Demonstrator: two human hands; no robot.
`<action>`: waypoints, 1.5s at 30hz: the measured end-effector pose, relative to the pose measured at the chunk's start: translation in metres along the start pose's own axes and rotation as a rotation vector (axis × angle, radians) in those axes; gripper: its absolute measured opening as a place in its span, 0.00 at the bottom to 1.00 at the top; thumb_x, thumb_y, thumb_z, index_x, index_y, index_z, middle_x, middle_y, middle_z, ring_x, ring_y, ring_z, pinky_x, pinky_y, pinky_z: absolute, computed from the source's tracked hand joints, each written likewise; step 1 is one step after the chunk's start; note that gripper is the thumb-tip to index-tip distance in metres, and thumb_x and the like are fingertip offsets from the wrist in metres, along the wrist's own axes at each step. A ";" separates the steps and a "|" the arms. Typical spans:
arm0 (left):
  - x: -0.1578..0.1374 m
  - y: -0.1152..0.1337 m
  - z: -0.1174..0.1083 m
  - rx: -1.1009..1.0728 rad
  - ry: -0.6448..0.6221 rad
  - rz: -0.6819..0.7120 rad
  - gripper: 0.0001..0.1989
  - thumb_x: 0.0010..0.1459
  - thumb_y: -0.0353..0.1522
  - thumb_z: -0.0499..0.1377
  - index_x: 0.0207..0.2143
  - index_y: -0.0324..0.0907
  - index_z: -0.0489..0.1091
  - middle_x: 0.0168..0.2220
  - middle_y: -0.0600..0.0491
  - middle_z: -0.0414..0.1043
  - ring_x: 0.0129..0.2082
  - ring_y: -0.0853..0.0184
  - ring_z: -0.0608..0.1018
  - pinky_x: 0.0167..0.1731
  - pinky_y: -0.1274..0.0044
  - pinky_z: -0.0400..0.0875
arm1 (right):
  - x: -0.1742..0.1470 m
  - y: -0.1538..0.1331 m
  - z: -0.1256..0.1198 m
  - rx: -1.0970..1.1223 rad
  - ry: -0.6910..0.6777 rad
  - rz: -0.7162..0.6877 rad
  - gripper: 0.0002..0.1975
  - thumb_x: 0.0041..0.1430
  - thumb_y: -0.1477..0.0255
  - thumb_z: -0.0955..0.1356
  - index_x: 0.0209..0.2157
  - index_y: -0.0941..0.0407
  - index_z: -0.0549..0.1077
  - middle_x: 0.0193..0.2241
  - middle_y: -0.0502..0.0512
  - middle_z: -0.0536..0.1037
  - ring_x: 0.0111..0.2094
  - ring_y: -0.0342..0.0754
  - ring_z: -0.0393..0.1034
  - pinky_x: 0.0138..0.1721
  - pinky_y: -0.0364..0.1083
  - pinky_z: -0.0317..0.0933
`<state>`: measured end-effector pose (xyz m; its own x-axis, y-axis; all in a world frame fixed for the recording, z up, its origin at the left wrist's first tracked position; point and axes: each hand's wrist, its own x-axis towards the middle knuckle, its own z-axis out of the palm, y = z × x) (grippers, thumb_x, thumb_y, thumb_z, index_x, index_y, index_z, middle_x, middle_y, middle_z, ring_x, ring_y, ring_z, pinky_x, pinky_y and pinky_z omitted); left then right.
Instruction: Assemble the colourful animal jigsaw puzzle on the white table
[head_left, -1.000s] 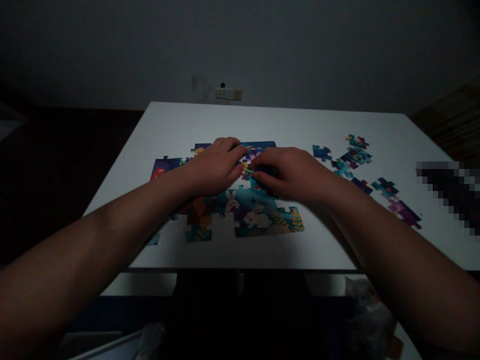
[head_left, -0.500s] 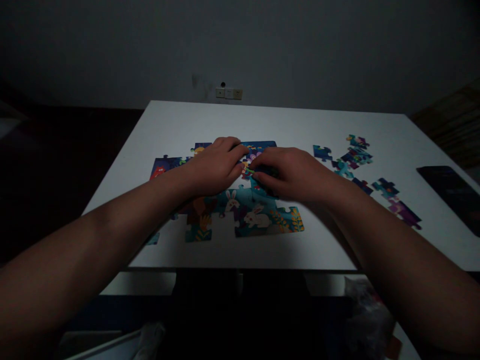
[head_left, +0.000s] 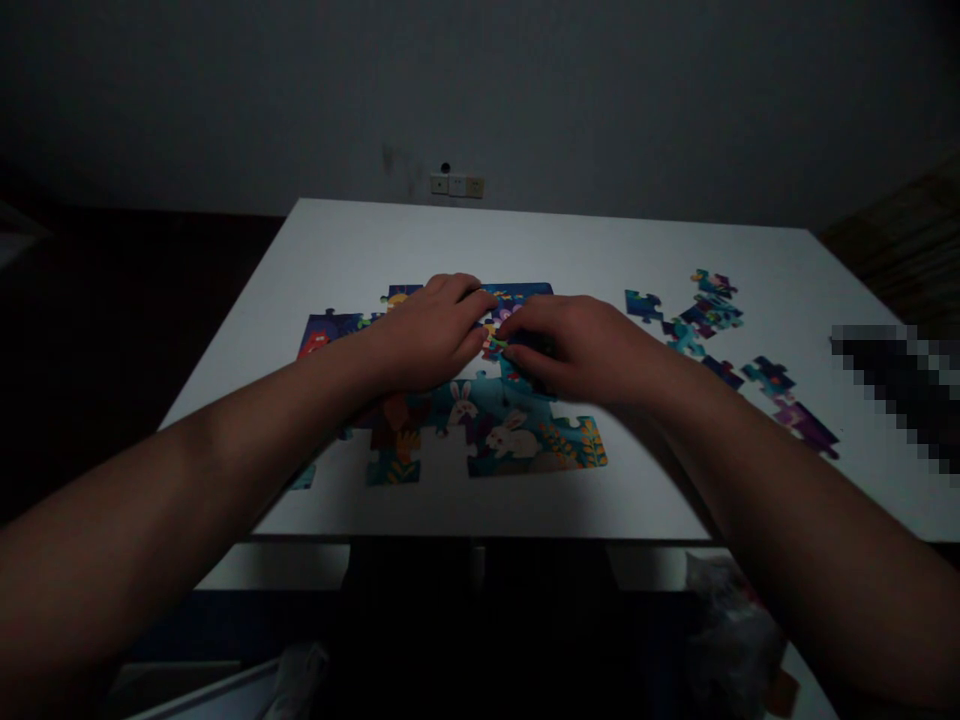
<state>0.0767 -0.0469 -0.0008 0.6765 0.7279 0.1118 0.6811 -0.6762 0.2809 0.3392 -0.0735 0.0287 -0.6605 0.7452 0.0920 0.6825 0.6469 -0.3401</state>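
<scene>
A partly joined jigsaw puzzle (head_left: 517,440), with white rabbits and orange plants on teal, lies on the white table under both hands. My left hand (head_left: 439,330) rests flat across its upper middle, fingers stretched out and covering part of the picture. Close beside it, my right hand (head_left: 574,345) is closed in a pinch, thumb and forefinger on a small colourful puzzle piece (head_left: 495,341) near the gap in the middle. The fingers hide most of that piece. A gap also shows along the puzzle's lower edge.
Loose puzzle pieces (head_left: 769,375) are scattered on the right of the table (head_left: 570,250). A dark, pixelated object (head_left: 900,385) lies at the right edge. Wall sockets (head_left: 457,185) are behind the table. Below the front edge is a clear plastic bag (head_left: 727,620).
</scene>
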 end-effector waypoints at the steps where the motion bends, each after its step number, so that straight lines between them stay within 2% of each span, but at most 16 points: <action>1: 0.000 0.000 0.000 -0.004 0.007 0.003 0.28 0.81 0.39 0.52 0.75 0.42 0.74 0.74 0.33 0.72 0.74 0.40 0.73 0.75 0.47 0.71 | 0.000 0.000 0.000 0.005 -0.003 0.001 0.15 0.79 0.67 0.70 0.58 0.49 0.88 0.53 0.60 0.91 0.50 0.61 0.82 0.51 0.53 0.66; 8: 0.000 0.000 -0.001 0.003 -0.003 -0.006 0.29 0.81 0.40 0.52 0.76 0.40 0.73 0.74 0.31 0.71 0.74 0.39 0.73 0.75 0.46 0.71 | 0.001 0.001 0.000 0.006 -0.007 -0.003 0.15 0.79 0.66 0.70 0.57 0.49 0.88 0.53 0.60 0.91 0.50 0.61 0.83 0.52 0.54 0.67; 13: 0.000 -0.002 0.001 -0.006 0.016 0.017 0.28 0.80 0.40 0.52 0.75 0.43 0.74 0.73 0.34 0.73 0.73 0.41 0.74 0.75 0.48 0.71 | 0.001 0.001 -0.001 0.021 -0.004 0.001 0.15 0.77 0.65 0.72 0.57 0.49 0.89 0.54 0.60 0.92 0.50 0.61 0.83 0.52 0.54 0.67; 31: 0.000 0.000 0.000 0.011 0.018 0.012 0.27 0.81 0.40 0.52 0.74 0.43 0.75 0.72 0.35 0.73 0.73 0.42 0.74 0.74 0.49 0.72 | 0.000 0.002 0.001 0.014 0.006 -0.004 0.15 0.78 0.65 0.71 0.58 0.48 0.89 0.51 0.59 0.91 0.49 0.60 0.83 0.50 0.53 0.66; 37: 0.000 0.002 -0.002 0.003 -0.006 -0.002 0.29 0.80 0.40 0.52 0.74 0.39 0.74 0.73 0.31 0.72 0.73 0.39 0.73 0.75 0.47 0.70 | 0.000 0.002 0.001 0.009 -0.002 -0.005 0.15 0.79 0.65 0.70 0.58 0.49 0.89 0.51 0.60 0.91 0.48 0.60 0.82 0.50 0.53 0.66; 45: -0.001 0.002 -0.001 0.011 -0.004 -0.011 0.28 0.80 0.40 0.52 0.75 0.41 0.74 0.74 0.33 0.71 0.74 0.40 0.72 0.75 0.49 0.71 | 0.000 0.001 0.000 0.018 0.006 -0.007 0.15 0.79 0.65 0.71 0.58 0.49 0.89 0.51 0.59 0.91 0.49 0.60 0.82 0.50 0.53 0.66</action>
<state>0.0771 -0.0490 0.0011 0.6700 0.7349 0.1050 0.6917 -0.6693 0.2712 0.3400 -0.0726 0.0282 -0.6634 0.7416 0.0997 0.6722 0.6492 -0.3558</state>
